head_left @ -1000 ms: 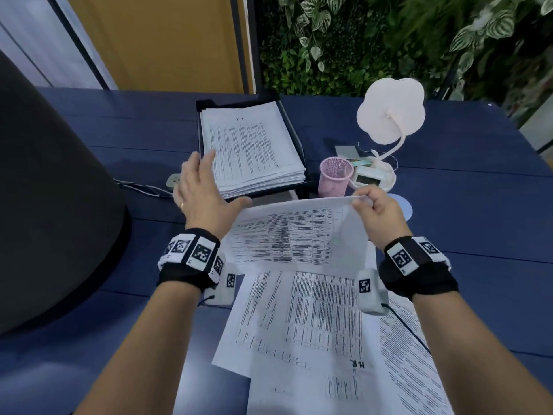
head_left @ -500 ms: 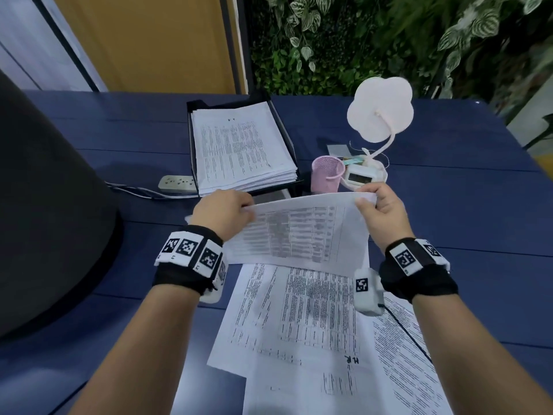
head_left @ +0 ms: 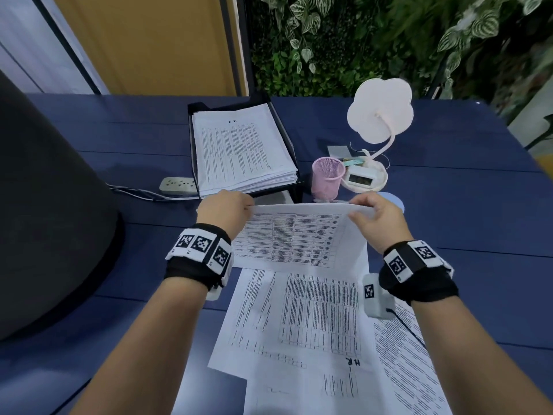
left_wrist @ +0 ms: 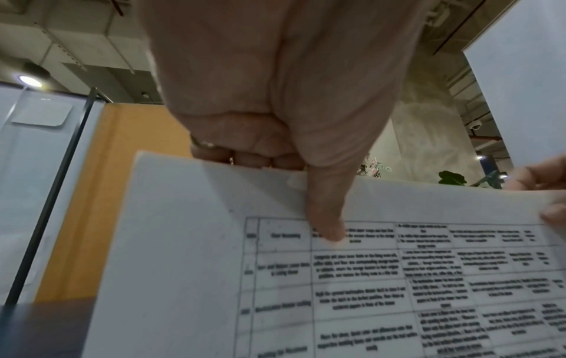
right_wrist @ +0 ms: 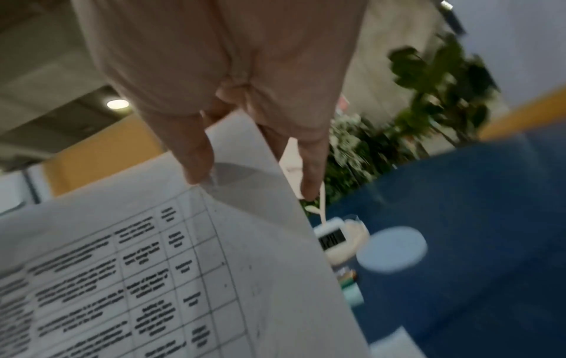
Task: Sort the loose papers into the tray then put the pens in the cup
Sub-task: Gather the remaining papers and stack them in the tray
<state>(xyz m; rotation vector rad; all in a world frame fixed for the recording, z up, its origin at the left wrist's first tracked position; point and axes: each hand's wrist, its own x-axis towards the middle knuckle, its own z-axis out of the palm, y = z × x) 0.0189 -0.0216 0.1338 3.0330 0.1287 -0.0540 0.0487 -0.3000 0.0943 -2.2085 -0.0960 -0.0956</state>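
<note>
1 printed sheet (head_left: 294,235) is lifted off the table (head_left: 466,235), its far edge pinched at both corners: the left hand (head_left: 223,209) curls its fingers behind the sheet with the thumb (left_wrist: 324,213) on the printed face, and the right hand (head_left: 378,218) pinches the other corner between thumb and fingers. The sheet hangs just short of the black tray (head_left: 281,115) at 12 o'clock, which already carries a thick stack of papers (head_left: 239,145), so the paper sorting looks well underway. At least 3 more loose sheets (head_left: 302,324) overlap on the table at 6 o'clock, still to go. A pink mesh cup (head_left: 326,178) stands at 1 o'clock beside the tray and looks empty; no pens show in any view, so that step appears untouched.
</note>
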